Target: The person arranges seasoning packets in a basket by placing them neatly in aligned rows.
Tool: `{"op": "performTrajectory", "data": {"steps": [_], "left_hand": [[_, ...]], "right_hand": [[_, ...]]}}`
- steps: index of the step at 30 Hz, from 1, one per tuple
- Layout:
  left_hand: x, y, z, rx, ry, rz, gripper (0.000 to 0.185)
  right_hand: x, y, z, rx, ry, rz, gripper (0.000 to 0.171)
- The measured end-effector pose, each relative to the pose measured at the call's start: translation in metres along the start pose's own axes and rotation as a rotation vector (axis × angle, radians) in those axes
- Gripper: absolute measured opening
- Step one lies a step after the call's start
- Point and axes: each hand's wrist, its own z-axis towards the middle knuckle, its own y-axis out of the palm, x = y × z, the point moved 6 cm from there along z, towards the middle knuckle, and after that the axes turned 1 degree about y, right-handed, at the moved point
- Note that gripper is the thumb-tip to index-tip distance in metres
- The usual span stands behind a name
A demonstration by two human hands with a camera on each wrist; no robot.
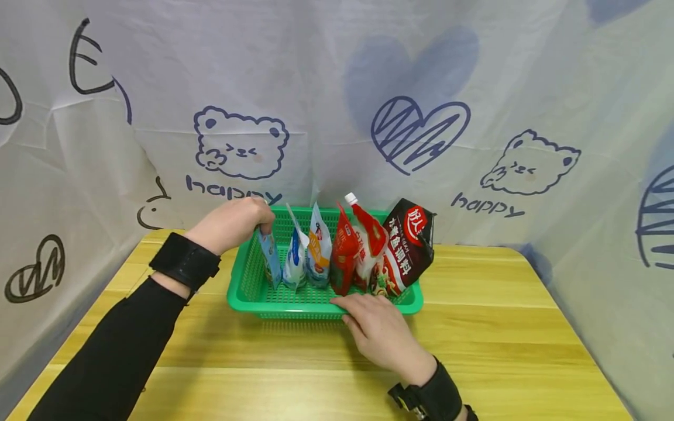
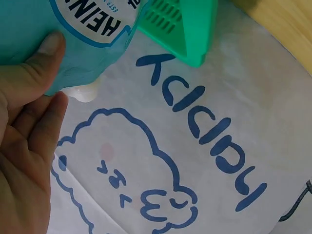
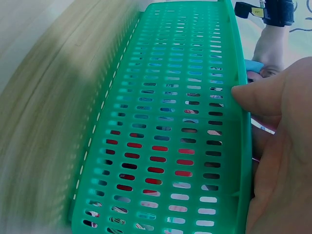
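My left hand [image 1: 234, 223] pinches the top of a light-blue pouch [image 1: 271, 260] standing at the left end of a green plastic basket [image 1: 243, 304]. In the left wrist view, the thumb lies on the pouch [image 2: 29, 44], which shows "HEIN" lettering and a white cap. My right hand [image 1: 381, 333] grips the basket's front rim, with the thumb on the outer wall in the right wrist view and the other fingers over the edge. Beside the blue pouch stand a blue-and-white pouch [image 1: 295, 266], an orange-and-white pouch [image 1: 319, 251] and a red pouch [image 1: 343, 257].
Farther right in the basket are a red-and-white pouch with a white cap [image 1: 367, 248] and a black-and-red packet [image 1: 408, 240], leaning right. The basket stands on a wooden table [image 1: 489, 327], close to a white cloth [image 1: 326, 88] with drawings behind it.
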Motion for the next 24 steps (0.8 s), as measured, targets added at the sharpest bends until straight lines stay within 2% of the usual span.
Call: {"op": "performTrajectory", "data": {"steps": [4,9,12,16,18,20,24], "left_hand": [[0.005,0.002,0.002,0.013,0.042,-0.001,0.046],[0.009,0.006,-0.001,0.003,0.073,0.075,0.051],[0.01,0.006,-0.003,0.042,0.111,0.105,0.047],[0.012,0.005,-0.008,0.113,0.135,0.131,0.035],[0.012,0.005,-0.013,0.145,0.119,0.147,0.033],[0.012,0.005,-0.018,0.182,0.085,0.145,0.04],[0.008,0.002,-0.032,0.279,-0.026,0.092,0.054]], "right_hand": [[0.0,0.0,-0.001,-0.004,0.005,0.003,0.034],[0.002,0.0,0.0,-0.023,0.018,0.014,0.036],[0.003,0.0,0.001,-0.044,0.022,0.04,0.036],[0.007,-0.008,0.003,-0.028,0.016,0.149,0.039],[0.011,-0.017,0.003,0.036,0.002,0.215,0.041],[0.016,-0.029,0.002,0.138,-0.027,0.265,0.04],[0.033,-0.055,-0.004,0.378,-0.09,0.265,0.039]]}}
